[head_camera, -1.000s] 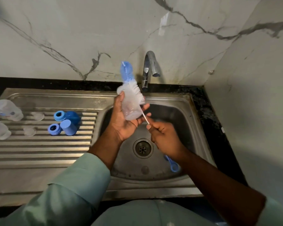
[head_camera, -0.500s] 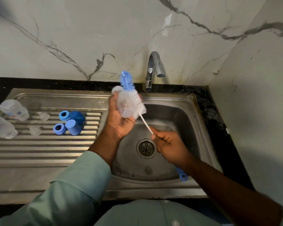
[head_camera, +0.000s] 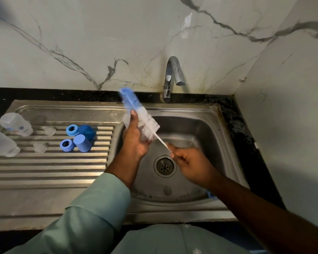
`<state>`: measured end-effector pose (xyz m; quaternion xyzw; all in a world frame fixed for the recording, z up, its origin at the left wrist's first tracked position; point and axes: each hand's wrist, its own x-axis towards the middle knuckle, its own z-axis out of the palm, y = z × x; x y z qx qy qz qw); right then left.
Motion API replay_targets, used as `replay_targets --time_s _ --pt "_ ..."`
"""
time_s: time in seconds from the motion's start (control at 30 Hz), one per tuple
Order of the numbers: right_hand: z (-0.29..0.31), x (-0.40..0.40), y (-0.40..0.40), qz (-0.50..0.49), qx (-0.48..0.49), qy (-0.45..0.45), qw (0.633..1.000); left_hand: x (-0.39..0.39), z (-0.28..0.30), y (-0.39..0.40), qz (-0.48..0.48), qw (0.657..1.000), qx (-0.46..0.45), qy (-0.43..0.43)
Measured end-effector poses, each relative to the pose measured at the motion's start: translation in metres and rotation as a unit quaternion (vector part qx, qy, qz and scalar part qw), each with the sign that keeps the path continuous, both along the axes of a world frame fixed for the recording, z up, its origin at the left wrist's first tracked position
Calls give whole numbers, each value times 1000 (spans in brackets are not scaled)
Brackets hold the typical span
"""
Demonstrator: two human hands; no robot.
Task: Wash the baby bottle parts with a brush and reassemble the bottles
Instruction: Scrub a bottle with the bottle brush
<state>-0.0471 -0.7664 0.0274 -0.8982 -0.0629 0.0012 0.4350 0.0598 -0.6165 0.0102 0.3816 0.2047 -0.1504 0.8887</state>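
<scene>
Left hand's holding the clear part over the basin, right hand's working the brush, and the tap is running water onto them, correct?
Not quite: the tap is dry, no stream in the head view. The left hand does hold the clear part over the basin, and the right hand works the brush.

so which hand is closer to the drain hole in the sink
Right. The right hand sits just beside the drain, gripping the brush handle; the left hand is higher, up-left of it.

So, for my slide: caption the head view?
Left hand holds clear bottle part; right hand works blue-tipped white bottle brush over steel sink.
</scene>
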Motion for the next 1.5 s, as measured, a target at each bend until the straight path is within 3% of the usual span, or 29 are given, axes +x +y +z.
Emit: replay_targets --time_s 0.1,0.2,0.33,0.4,0.53,0.63,0.77,0.9,1.0,1.1,1.23,1.37,1.5 --pt "2 -2 -2 -2 -42 -42 998 -2 -4 3 -48 998 39 19" --pt "0 7 -3 -24 -53 -48 997 -10 -5 2 -51 997 -56 35" --pt "1 -7 -10 7 -55 -25 998 -13 -7 16 -15 995 -99 17" --pt "0 -4 -13 -26 -32 -15 999 -20 -8 15 -52 996 -75 -1" --pt "2 -14 -7 27 -35 -8 999 -20 -14 9 -48 999 -16 -9" --pt "2 -12 -14 -13 -31 0 999 -19 -15 7 -63 997 34 4" --pt "1 -16 -9 29 -95 -22 995 -18 -14 9 -85 996 31 17" --pt "2 -12 -12 -27 -145 -14 989 -20 -8 6 -117 991 58 20" --pt "8 -21 -3 38 -211 5 977 -20 -3 6 -83 995 42 32" --pt "13 -17 -8 -9 -243 18 970 -22 1 5 -95 993 62 36" --pt "11 -28 1 51 -338 46 938 -22 -3 1 -51 997 0 51" --pt "4 -29 -11 -19 -341 45 939 -15 -7 -2 -53 995 -46 67" --pt "-6 -49 -19 -8 -359 53 932 -9 -3 -5 -24 990 -92 102"
